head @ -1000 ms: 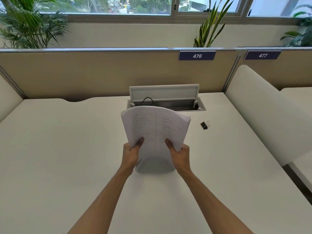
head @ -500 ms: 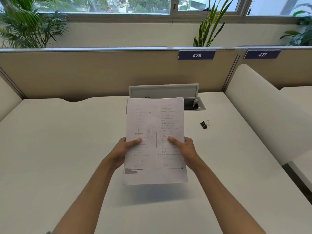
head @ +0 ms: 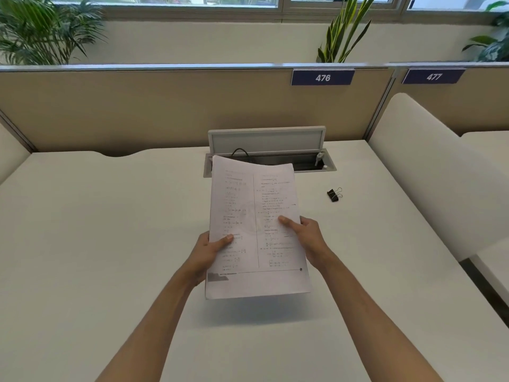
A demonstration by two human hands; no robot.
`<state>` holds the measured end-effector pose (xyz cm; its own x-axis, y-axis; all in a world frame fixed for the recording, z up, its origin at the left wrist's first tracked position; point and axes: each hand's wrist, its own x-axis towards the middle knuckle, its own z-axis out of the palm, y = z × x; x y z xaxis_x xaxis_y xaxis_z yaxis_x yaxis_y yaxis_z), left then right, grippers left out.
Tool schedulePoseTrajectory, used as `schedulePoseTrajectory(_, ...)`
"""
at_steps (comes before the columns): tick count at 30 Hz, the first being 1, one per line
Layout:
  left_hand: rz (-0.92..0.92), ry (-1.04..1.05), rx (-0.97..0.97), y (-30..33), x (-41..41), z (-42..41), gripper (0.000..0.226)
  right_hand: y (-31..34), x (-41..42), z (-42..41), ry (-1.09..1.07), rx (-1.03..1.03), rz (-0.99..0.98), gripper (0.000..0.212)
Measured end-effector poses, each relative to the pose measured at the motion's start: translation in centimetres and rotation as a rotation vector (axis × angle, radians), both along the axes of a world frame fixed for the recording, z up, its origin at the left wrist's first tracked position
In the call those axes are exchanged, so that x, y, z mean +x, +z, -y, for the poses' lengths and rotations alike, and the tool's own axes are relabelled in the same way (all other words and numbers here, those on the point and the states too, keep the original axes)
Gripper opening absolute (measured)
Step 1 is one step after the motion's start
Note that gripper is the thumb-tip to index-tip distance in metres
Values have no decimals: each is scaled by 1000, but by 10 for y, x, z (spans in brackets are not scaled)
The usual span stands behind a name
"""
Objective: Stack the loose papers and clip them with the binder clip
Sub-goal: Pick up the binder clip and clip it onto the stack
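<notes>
Both hands hold the stack of papers [head: 256, 224] above the white desk [head: 96, 244], printed side up: the left hand [head: 205, 255] has its grip closed on the left edge, the right hand [head: 305, 235] on the right edge. The black binder clip [head: 334, 194] lies on the desk, well apart to the right, near the open cable tray [head: 303, 161].

White numerals "476" stand on a dark blue plate [head: 322, 77] fixed to the tan partition [head: 143, 111], "477" stands on a second plate [head: 433, 76] to its right, and the print on the papers [head: 256, 227] is too fine to read.
</notes>
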<state>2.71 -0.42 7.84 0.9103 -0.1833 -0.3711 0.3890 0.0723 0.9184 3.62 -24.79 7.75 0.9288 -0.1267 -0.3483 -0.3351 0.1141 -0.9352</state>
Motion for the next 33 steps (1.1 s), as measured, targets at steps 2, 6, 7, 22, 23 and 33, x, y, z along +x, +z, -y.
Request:
schedulePoseTrajectory(2,9,3,3,-2,-1,-1,22,1,1,6,-42,-79,8,29)
schedulePoseTrajectory(6,8,18,12,-5,-3,-4,17,-6,15,32,-227,-309,-16,38)
schedulePoseTrajectory(7,6,22,16,-6,-3,-5,18,-8,20,42,-265,-383,-21,41)
schedulePoseTrajectory(22,-79,47,8,-16,8,-4,29,-23,79,136,-352,-689,-156,62)
schedulePoseTrajectory(23,-83,47,7,-16,9,-3,29,-24,83,140,-340,-702,-166,62)
schedulePoseTrajectory(33,-122,47,-4,-18,19,0,30,-44,109,149,-304,-703,-275,56)
